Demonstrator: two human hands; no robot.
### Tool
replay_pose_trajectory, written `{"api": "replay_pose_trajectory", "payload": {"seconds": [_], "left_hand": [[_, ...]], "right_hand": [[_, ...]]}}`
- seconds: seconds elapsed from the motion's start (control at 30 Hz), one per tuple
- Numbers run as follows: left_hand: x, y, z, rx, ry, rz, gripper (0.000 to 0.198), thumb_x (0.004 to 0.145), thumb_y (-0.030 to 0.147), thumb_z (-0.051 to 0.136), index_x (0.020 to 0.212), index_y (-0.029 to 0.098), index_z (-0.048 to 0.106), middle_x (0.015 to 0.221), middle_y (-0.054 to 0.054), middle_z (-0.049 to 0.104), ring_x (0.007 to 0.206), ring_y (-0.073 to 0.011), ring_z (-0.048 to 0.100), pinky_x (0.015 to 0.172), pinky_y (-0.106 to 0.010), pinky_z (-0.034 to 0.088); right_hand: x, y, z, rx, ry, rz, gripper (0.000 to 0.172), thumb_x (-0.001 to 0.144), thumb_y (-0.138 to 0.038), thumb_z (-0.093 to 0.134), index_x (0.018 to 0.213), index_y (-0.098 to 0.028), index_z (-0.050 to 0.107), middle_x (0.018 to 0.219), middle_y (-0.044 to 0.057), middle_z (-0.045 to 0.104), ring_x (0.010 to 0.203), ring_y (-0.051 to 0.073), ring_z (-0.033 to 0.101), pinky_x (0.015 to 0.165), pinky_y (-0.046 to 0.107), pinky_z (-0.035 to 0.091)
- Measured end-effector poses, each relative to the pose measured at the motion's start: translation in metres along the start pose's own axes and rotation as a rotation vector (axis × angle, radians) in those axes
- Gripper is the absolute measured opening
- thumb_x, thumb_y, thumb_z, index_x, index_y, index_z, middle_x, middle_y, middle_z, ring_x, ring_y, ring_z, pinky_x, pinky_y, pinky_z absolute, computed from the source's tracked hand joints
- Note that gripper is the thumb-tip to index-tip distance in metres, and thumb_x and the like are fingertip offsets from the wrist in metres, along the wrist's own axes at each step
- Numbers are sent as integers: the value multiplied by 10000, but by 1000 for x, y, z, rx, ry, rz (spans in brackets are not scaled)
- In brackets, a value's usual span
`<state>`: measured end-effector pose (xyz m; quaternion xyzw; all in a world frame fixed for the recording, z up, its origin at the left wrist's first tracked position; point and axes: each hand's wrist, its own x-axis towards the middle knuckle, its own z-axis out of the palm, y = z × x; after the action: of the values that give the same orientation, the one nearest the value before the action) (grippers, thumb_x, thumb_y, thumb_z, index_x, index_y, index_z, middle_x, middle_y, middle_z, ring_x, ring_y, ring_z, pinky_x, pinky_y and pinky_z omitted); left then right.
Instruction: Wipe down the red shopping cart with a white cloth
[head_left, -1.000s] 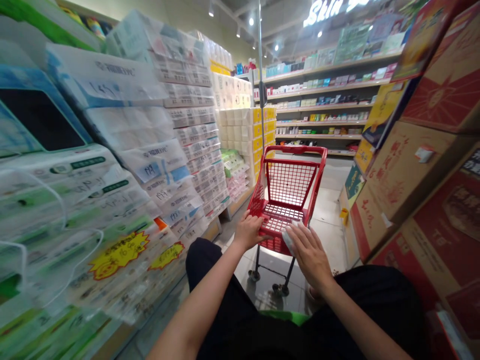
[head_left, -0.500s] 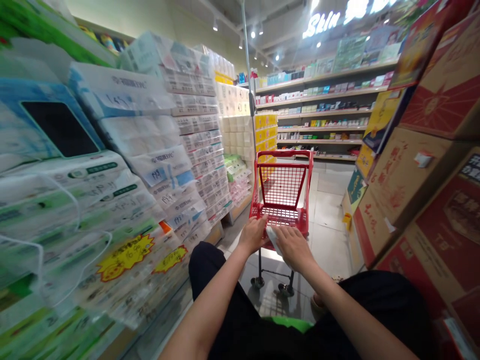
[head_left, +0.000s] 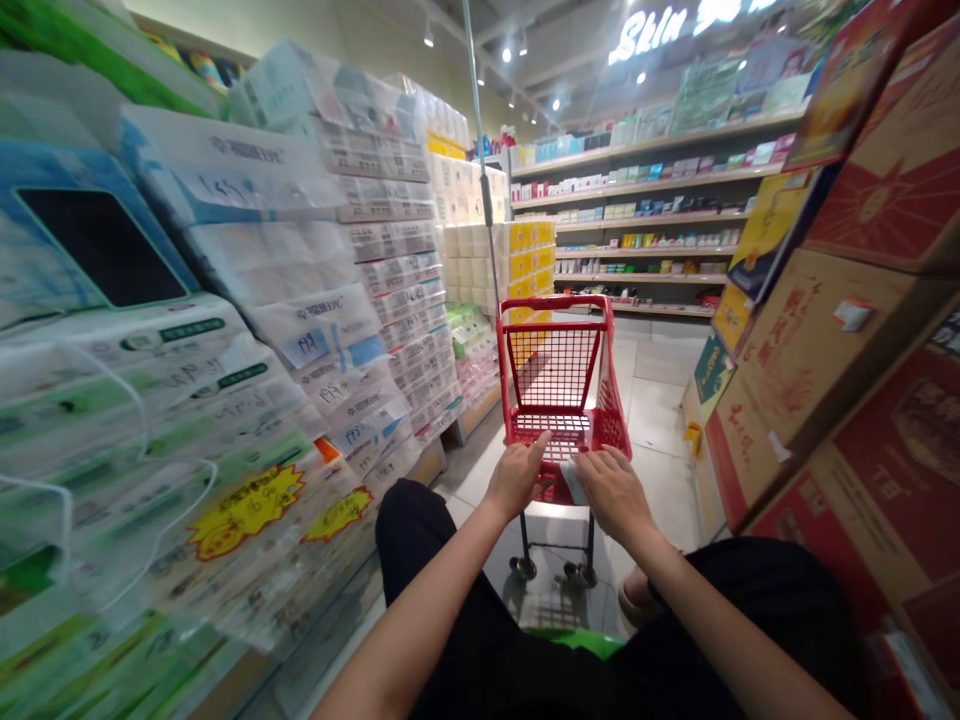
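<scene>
A small red shopping cart (head_left: pixel 553 368) with a grid-patterned basket stands in front of my knees. My left hand (head_left: pixel 516 478) is at the near left side of its basket, thumb laid over the edge and fingers curled around it. In my right hand (head_left: pixel 611 488) is a thin white cloth or tissue (head_left: pixel 572 482), pressed against the near right edge of the basket. The palm and fingertips of the right hand are partly hidden. Below the basket show the cart's dark legs and casters (head_left: pixel 581 573).
Stacked packs of tissue paper (head_left: pixel 397 270) rise on the left, with a dark-screened device (head_left: pixel 105 245) and white cable on them. Cardboard cartons (head_left: pixel 795 330) are piled on the right. Stocked shelves (head_left: pixel 637 225) stand behind, across a tiled floor (head_left: pixel 656 400).
The cart has turned slightly, its right side now showing more and its casters shifted right. Both hands have moved a little to the right, the white cloth with them.
</scene>
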<state>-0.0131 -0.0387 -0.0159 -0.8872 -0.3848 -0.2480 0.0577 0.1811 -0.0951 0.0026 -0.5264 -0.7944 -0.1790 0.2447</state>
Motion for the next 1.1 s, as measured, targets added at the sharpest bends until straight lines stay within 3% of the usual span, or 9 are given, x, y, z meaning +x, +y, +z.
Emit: {"api": "replay_pose_trajectory", "payload": {"seconds": [0.13, 0.23, 0.5, 0.63, 0.73, 0.8, 0.9, 1.0, 1.1], "left_hand": [[1, 6, 1, -1, -15, -5, 819, 813, 165, 548, 1488, 196, 85, 1012, -70, 619, 904, -231, 589, 886, -393, 456], [1, 6, 0, -13, -17, -6, 835, 791, 120, 523, 1488, 211, 72, 1044, -70, 615, 917, -229, 589, 885, -394, 465], [3, 8, -5, -51, -40, 45, 822, 849, 358, 621, 1479, 238, 107, 1161, -77, 586, 1008, -239, 582, 910, -377, 469], [5, 14, -7, -90, -44, 73, 793, 858, 381, 622, 1471, 245, 138, 1158, -71, 594, 1036, -238, 588, 919, -377, 471], [4, 13, -13, -111, -38, 137, 701, 849, 401, 632, 1424, 242, 263, 1235, -87, 560, 1140, -237, 549, 985, -399, 447], [1, 6, -16, -83, -3, 165, 560, 844, 410, 633, 1326, 240, 405, 1309, -98, 508, 1264, -252, 458, 1095, -456, 354], [-4, -6, -17, -28, 65, 131, 382, 842, 437, 621, 1146, 225, 533, 1316, -96, 487, 1378, -286, 307, 1169, -544, 208], [-6, -12, -11, -23, 81, 105, 313, 850, 425, 607, 1074, 212, 550, 1202, -93, 534, 1404, -293, 258, 1158, -554, 241], [-4, -7, -4, -24, 73, 90, 270, 835, 369, 631, 1036, 212, 546, 1144, -92, 550, 1391, -298, 278, 1140, -548, 287]], "right_hand": [[17, -29, 16, -19, -45, -39, 218, 955, -239, 391, 969, -188, 603, 884, 72, 637, 865, 210, 536, 872, 355, 356], [22, -30, 22, -21, -25, -87, 207, 953, -230, 404, 997, -180, 600, 877, 67, 639, 850, 203, 535, 853, 344, 350], [-16, 47, -7, 8, 1, -92, 239, 960, -292, 404, 1086, -238, 600, 980, 45, 665, 1011, 203, 560, 1035, 398, 273], [-32, 75, -6, 19, 52, -57, 278, 971, -327, 376, 1129, -268, 597, 1066, 22, 668, 1145, 201, 535, 1128, 452, 176], [-36, 83, 2, 34, 83, -26, 292, 973, -337, 365, 1130, -267, 601, 1102, 20, 664, 1180, 201, 523, 1147, 461, 163], [-37, 85, 5, 39, 78, -16, 297, 973, -338, 359, 1130, -265, 600, 1120, 22, 657, 1195, 205, 514, 1154, 471, 154], [-37, 84, 2, 43, 66, -5, 296, 972, -337, 355, 1121, -266, 601, 1113, 23, 656, 1194, 210, 511, 1158, 484, 138], [-31, 67, -3, 45, 78, 38, 283, 968, -321, 362, 1087, -264, 612, 1071, 31, 664, 1145, 212, 531, 1151, 478, 147], [-16, 32, 2, 42, 76, 49, 267, 965, -295, 374, 1059, -246, 619, 1004, 44, 668, 1039, 202, 560, 1118, 441, 206]]}}
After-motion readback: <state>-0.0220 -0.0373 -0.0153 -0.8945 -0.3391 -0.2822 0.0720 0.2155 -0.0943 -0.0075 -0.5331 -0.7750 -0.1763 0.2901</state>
